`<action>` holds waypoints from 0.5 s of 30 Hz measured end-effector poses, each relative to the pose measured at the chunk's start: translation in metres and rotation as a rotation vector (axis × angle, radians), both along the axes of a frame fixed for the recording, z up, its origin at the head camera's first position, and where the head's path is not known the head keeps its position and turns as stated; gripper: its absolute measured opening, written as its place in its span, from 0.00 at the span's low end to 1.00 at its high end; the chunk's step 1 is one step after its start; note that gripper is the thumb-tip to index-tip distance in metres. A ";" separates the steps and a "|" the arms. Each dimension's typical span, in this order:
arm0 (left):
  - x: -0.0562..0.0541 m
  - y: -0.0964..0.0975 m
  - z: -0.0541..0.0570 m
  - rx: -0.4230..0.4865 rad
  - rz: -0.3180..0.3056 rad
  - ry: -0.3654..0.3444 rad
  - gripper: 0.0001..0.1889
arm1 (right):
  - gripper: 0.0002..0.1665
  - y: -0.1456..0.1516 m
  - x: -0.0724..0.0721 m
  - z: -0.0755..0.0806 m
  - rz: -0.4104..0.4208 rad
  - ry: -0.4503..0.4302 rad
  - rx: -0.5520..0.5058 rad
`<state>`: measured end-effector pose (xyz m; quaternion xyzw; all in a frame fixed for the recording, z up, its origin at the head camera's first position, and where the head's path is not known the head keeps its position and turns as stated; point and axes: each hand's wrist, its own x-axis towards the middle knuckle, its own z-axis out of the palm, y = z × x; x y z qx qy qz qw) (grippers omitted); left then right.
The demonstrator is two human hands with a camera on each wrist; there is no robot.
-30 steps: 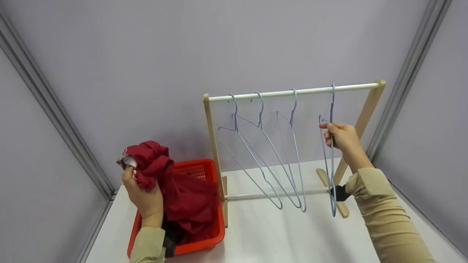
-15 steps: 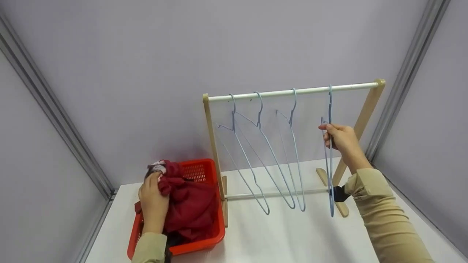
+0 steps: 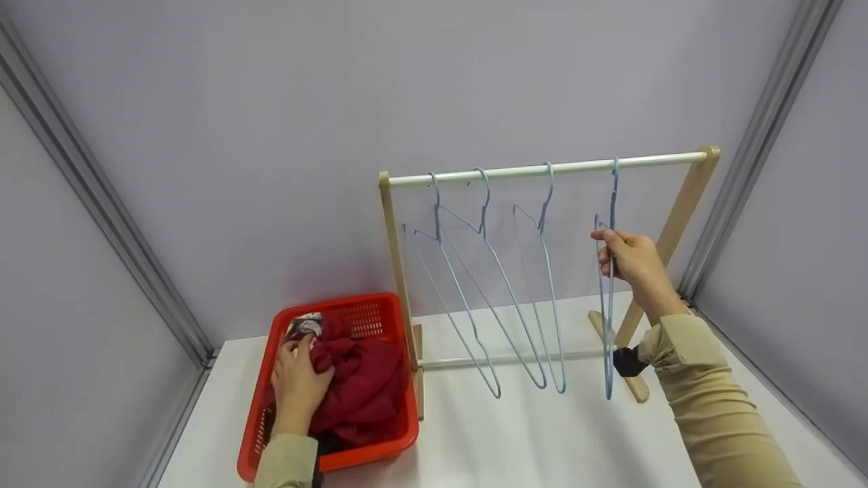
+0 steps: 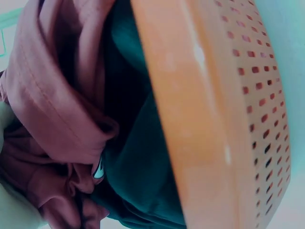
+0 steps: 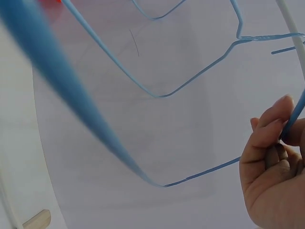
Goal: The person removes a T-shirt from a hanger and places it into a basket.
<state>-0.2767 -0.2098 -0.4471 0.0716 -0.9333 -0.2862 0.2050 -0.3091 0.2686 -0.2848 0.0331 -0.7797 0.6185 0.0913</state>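
Observation:
In the head view, my left hand (image 3: 298, 386) is in the red plastic basket (image 3: 407, 407), fingers spread and thumb apart, resting on a dark red garment (image 3: 363, 386). A white patterned patch (image 3: 308, 325) of cloth shows just beyond the fingertips. The left wrist view shows the garment's stitched fold (image 4: 52, 105) beside dark green cloth (image 4: 138, 162), with the hand only partly in sight. On the right, my right hand (image 3: 630, 261) pinches the upper part of a blue wire hanger (image 3: 610, 339), whose hook stays over the rail (image 3: 590, 166).
Three more blue hangers, including the middle one (image 3: 503, 274), hang from the same rail. The rack's left wooden post (image 3: 395, 271) stands right beside the basket. Behind the white table (image 3: 515, 440) rises a grey wall (image 3: 434, 81), with side panels left and right.
My left hand has lowered the bunched red garment into the basket, and its fingers have loosened. My right hand stays at its hanger, which shifted slightly left. The leftmost hangers swung a little.

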 end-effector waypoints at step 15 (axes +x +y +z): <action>0.003 0.002 -0.006 -0.037 -0.053 -0.161 0.36 | 0.33 -0.003 0.002 -0.007 0.000 -0.029 0.054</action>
